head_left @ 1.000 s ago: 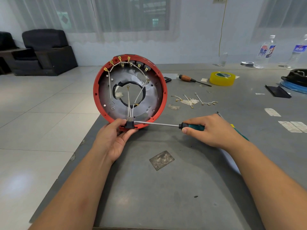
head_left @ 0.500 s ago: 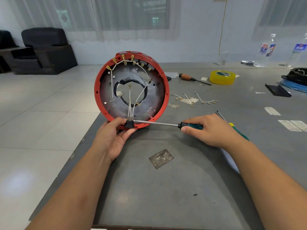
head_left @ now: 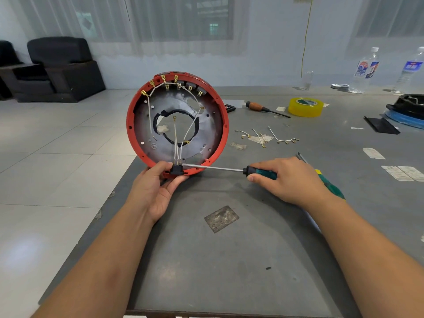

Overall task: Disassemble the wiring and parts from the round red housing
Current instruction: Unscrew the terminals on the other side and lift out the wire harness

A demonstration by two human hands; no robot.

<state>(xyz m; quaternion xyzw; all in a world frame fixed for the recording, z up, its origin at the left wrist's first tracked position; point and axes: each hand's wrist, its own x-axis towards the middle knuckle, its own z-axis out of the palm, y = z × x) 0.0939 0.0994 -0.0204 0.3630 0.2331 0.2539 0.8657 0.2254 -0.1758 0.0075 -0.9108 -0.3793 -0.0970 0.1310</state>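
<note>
Head view: red housing [head_left: 220, 143] stands on edge at the near-left corner of the grey table [head_left: 229, 260], open side facing the camera, white wires [head_left: 176, 143] with brass terminals running from the top rim down to a black connector block [head_left: 177, 169] at the bottom rim. Left hand [head_left: 158, 191] cups the housing's lower edge, thumb and fingers curled round the rim by the block; right hand [head_left: 289, 180] grips the green-handled screwdriver [head_left: 229, 169], shaft nearly horizontal, tip at the block. Loose removed wire pieces [head_left: 266, 136] lie on the table right of the housing, with yellow tape roll [head_left: 305, 107] and a wooden-handled screwdriver [head_left: 263, 109] further back
</note>
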